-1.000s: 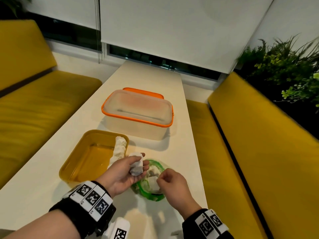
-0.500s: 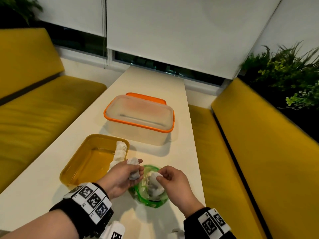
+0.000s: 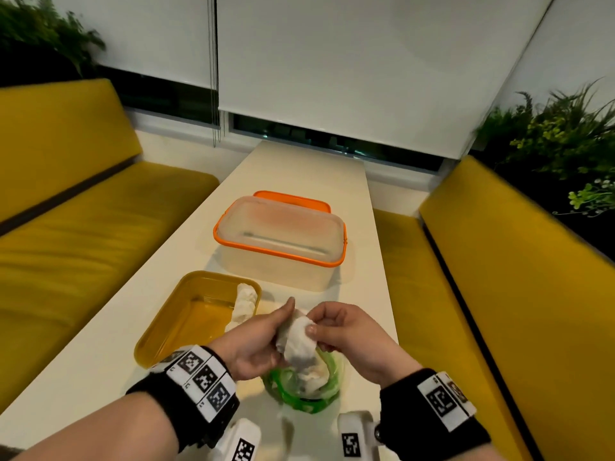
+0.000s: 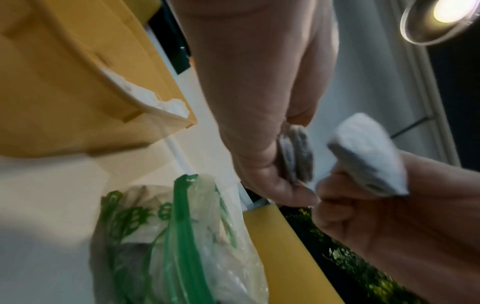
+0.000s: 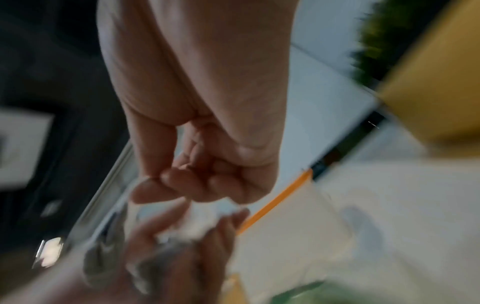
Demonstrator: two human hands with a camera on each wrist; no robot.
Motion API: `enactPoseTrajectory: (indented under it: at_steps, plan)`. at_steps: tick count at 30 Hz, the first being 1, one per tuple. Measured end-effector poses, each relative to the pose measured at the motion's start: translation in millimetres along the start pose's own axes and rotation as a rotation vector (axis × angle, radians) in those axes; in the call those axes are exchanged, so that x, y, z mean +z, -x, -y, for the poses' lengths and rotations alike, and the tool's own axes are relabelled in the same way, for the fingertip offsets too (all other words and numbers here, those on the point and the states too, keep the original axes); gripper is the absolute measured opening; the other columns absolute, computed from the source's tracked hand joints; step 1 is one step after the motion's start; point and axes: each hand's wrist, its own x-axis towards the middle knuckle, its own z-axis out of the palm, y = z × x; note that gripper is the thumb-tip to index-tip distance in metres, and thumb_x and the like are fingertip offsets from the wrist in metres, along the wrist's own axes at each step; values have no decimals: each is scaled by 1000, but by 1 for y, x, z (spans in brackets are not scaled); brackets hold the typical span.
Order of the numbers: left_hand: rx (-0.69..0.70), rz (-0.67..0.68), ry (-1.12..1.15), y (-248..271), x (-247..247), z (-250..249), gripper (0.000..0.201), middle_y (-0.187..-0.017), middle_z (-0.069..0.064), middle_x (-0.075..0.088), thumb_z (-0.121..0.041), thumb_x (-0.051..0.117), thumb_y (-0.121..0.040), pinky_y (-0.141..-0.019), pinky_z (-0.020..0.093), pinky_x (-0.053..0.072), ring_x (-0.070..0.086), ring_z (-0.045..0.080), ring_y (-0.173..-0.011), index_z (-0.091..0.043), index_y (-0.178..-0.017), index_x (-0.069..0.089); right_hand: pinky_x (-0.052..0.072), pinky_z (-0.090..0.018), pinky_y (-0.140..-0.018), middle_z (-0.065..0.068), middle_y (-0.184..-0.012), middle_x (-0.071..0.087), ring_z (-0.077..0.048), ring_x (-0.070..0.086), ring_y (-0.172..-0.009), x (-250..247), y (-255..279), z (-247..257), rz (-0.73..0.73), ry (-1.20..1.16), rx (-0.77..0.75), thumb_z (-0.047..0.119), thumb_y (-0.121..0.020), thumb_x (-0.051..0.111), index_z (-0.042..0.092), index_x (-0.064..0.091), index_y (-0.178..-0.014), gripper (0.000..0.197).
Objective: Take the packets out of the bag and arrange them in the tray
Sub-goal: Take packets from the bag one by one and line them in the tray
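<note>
Both hands meet just above the clear bag with green print (image 3: 304, 385), which lies open on the white table (image 3: 299, 168). My left hand (image 3: 258, 339) pinches a white packet (image 4: 296, 154) between thumb and fingers. Right beside it, my right hand (image 3: 336, 331) pinches a second white packet (image 3: 299, 344), also seen as the second packet (image 4: 369, 158) in the left wrist view. The two packets almost touch. More white packets show inside the bag (image 4: 182, 236). The yellow tray (image 3: 159, 331) sits to the left, with several packets (image 3: 246, 302) in a row along its right wall.
A clear container with an orange rim (image 3: 279, 242) stands behind the tray and bag, an orange lid (image 3: 293, 197) behind it. Yellow benches (image 3: 83, 227) flank the narrow table, with plants (image 3: 549, 138) at the right. The right wrist view is blurred.
My right hand has lifted a packet out of the bag and brought it up to my left hand. The left hand, still holding its packet, moved right and up over the bag.
</note>
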Motion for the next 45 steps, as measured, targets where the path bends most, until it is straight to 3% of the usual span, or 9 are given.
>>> enactPoseTrajectory:
  at_steps: [3, 5, 8, 15, 22, 29, 36, 41, 45]
  plan:
    - [-69, 166, 17, 3, 4, 2, 58, -92, 16, 64, -55, 44, -89, -69, 36, 58, 63, 28, -81, -6, -110, 67, 45, -21, -62, 1, -68, 60, -9, 54, -59, 5, -11, -6, -132, 482, -37, 5, -83, 66, 19, 61, -75, 16]
    - [3, 149, -2, 1, -2, 5, 31, -90, 15, 66, -25, 61, -88, -68, 33, 58, 65, 26, -83, -2, -108, 63, 40, -15, -59, 8, -67, 57, -4, 51, -60, 7, -18, -12, -252, 620, -95, 13, -82, 66, 24, 60, -74, 15]
    - [112, 49, 39, 0, -13, 4, 28, -91, 15, 66, 9, 52, -86, -63, 30, 58, 67, 22, -76, 0, -112, 57, 39, -18, -61, 6, -75, 61, -7, 53, -68, 5, -19, -25, -372, 611, -125, 21, -85, 64, 23, 62, -83, 3]
    - [152, -98, 104, 3, -25, -11, 32, -88, 14, 62, 12, 40, -89, -56, 27, 58, 65, 22, -69, -6, -106, 60, 30, -38, -85, 4, -110, 57, -22, 44, -109, 11, -8, -66, -99, 1421, 36, 39, -84, 55, 29, 63, -108, 27]
    - [122, -207, 66, 0, -21, -14, 24, -94, 15, 57, 9, 42, -91, -55, 27, 58, 59, 25, -78, -5, -103, 58, 36, -33, -79, 4, -90, 64, -22, 55, -94, 9, -5, -66, -208, 1023, 39, 31, -91, 53, 25, 55, -87, 7]
    - [47, -242, -35, 1, -13, -15, 15, -96, 16, 65, -4, 47, -95, -55, 34, 60, 65, 27, -73, -10, -107, 56, 36, -3, -59, 5, -84, 62, -9, 54, -80, -4, 3, -37, -310, 587, 11, 7, -91, 53, 16, 62, -85, 15]
    - [-78, -116, -173, 7, 6, -9, 24, -82, 12, 70, -15, 51, -94, -52, 31, 58, 69, 22, -66, -7, -116, 58, 36, -3, -62, 19, -78, 58, 14, 52, -69, 6, 13, 9, -61, 680, -149, 6, -83, 62, 28, 61, -88, 23]
    - [-242, 164, -133, 10, 10, -2, 66, -94, 16, 65, -69, 32, -85, -69, 39, 57, 67, 31, -81, -17, -111, 62, 37, -11, -60, 10, -82, 53, -8, 51, -73, 13, 3, 8, -94, 796, -210, 7, -76, 65, 21, 59, -101, 29]
    - [-217, 181, -27, 7, 6, 4, 73, -96, 18, 60, -72, 33, -79, -69, 39, 57, 64, 32, -81, -16, -116, 62, 33, -17, -66, 4, -92, 47, -9, 45, -79, 17, -3, -7, -178, 850, -335, 14, -77, 68, 14, 58, -100, 25]
